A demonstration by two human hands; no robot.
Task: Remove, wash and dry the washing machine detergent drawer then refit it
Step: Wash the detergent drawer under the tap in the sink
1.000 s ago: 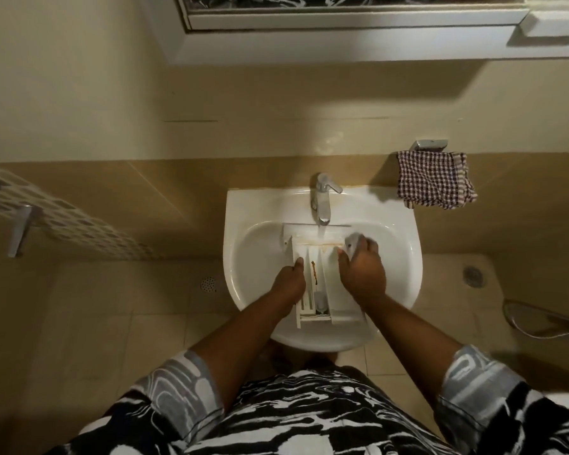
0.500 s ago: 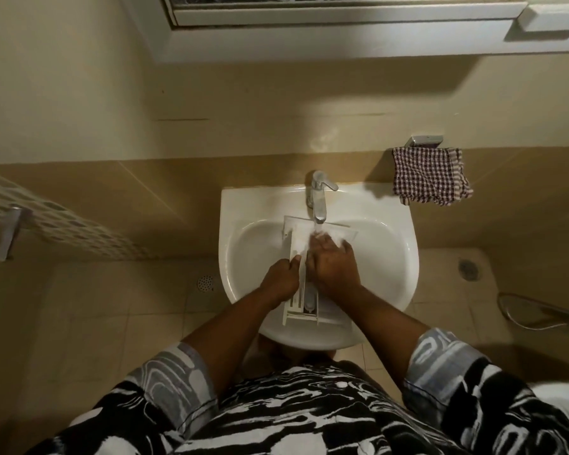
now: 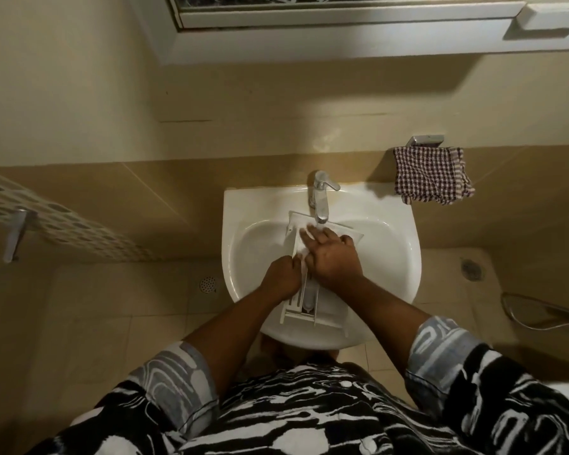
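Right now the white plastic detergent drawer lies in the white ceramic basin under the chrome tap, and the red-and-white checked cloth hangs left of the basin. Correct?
Not quite: the head view shows the red-and-white checked cloth hanging right of the white ceramic basin, not left. The white plastic detergent drawer does lie under the chrome tap.

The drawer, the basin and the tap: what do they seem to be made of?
The drawer: probably white matt plastic, thin moulded ribs. The basin: likely glazed ceramic, glossy white, thick rounded rim. The tap: polished metal, it seems, with bright reflections.
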